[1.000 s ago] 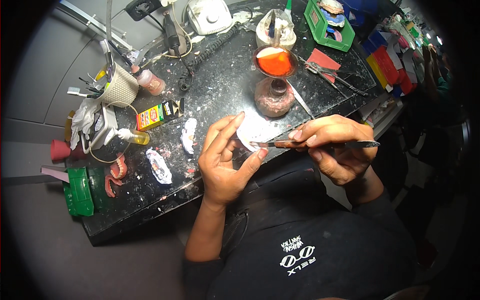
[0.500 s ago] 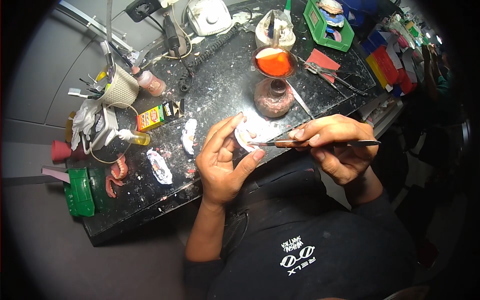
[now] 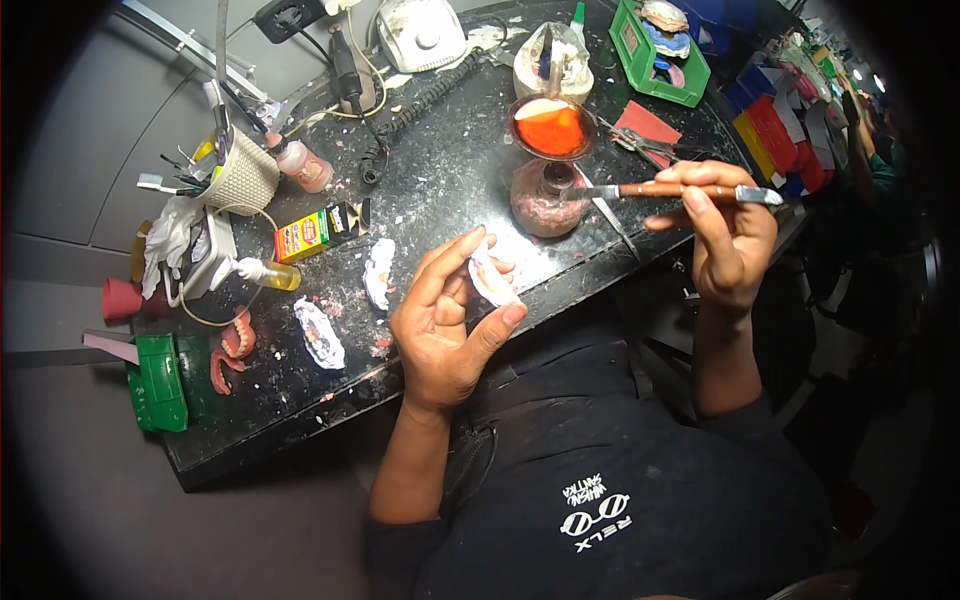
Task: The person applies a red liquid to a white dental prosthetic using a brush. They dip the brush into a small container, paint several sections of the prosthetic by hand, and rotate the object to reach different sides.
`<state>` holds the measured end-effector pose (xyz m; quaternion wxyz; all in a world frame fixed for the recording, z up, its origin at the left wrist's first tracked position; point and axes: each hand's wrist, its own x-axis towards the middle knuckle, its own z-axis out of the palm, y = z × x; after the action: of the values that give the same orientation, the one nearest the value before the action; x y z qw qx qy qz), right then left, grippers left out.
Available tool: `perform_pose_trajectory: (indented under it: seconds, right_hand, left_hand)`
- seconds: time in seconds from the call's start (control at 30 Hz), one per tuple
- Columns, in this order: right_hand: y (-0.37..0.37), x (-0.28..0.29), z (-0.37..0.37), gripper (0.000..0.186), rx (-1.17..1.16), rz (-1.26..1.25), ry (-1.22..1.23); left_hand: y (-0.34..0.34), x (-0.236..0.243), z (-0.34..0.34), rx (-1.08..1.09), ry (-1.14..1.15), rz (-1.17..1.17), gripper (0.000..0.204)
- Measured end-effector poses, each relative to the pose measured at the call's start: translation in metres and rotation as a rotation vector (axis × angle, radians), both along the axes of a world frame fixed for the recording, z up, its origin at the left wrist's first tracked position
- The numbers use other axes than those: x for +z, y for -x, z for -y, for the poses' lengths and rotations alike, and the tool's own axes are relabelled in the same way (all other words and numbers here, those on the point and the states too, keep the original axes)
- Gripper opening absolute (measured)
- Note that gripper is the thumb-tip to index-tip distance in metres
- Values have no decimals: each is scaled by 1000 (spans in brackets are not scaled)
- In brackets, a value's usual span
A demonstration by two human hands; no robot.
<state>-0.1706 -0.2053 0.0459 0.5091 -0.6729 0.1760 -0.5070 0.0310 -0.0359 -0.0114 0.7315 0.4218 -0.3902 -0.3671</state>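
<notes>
the left hand (image 3: 438,342) pinches a small curved white plaster-like piece (image 3: 490,280) near the edge of the black table (image 3: 450,170), seemingly so that light reaches it. the right hand (image 3: 735,235) pinches a slim brown-handled metal spatula (image 3: 640,190) mid-handle, likely for balance, its blade near the round pinkish flask (image 3: 545,208).

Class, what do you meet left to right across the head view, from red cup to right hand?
Red cup, pink dentures, nearer loose white piece, farther loose white piece, left hand holding a curved white piece, round vessel, right hand holding a brown-handled tool.
</notes>
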Motion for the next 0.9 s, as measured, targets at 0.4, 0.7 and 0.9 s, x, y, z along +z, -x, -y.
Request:
perform_pose_trajectory:
  seconds: [0.4, 0.7, 0.9]
  right_hand:
    - [-15, -5, 13, 19, -88, 60, 235]
    - [-6, 6, 0, 18, -18, 124, 140]
    - [-8, -1, -26, 16, 309, 87, 17]
  left_hand:
    - [-2, -1, 1, 95, -15, 182, 65]
    - [-3, -3, 0, 104, -4, 249, 64]
    - [-5, -4, 2, 102, 7, 306, 64]
